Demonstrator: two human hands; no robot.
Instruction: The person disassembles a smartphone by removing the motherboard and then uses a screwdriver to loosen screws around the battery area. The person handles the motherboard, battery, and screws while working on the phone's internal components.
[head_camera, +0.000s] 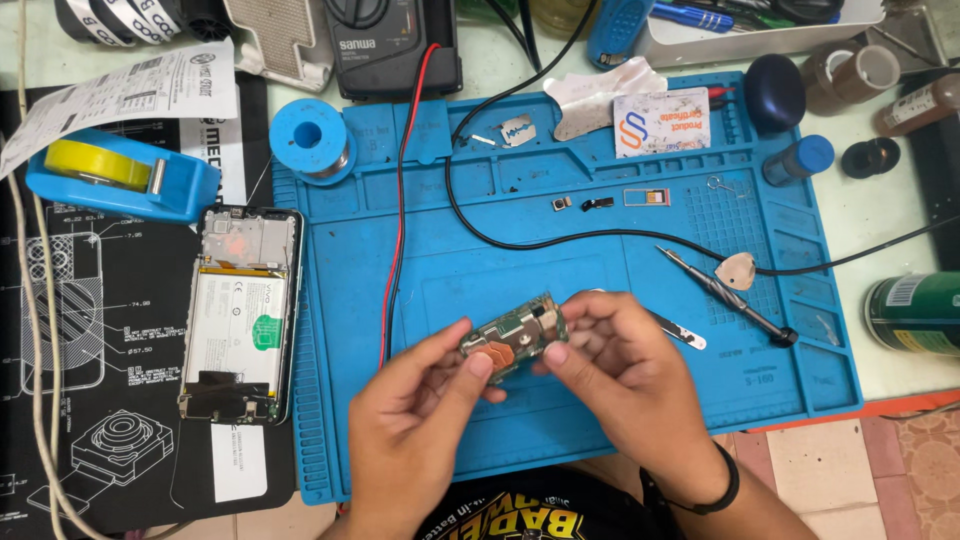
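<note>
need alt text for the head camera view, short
Two bare hands, left hand and right hand, hold a small circuit board above a blue repair mat. An opened phone lies left of the mat; a screwdriver and red and black wires lie on it.

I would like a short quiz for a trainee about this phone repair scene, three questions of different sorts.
1. True or false: both hands hold the small green circuit board.
2. On which side of the blue silicone work mat does the opened phone with its white battery lie: A left, B right?
3. What colour is the tape in the blue tape dispenser?

Key: 1 true. 2 A. 3 yellow.
</note>
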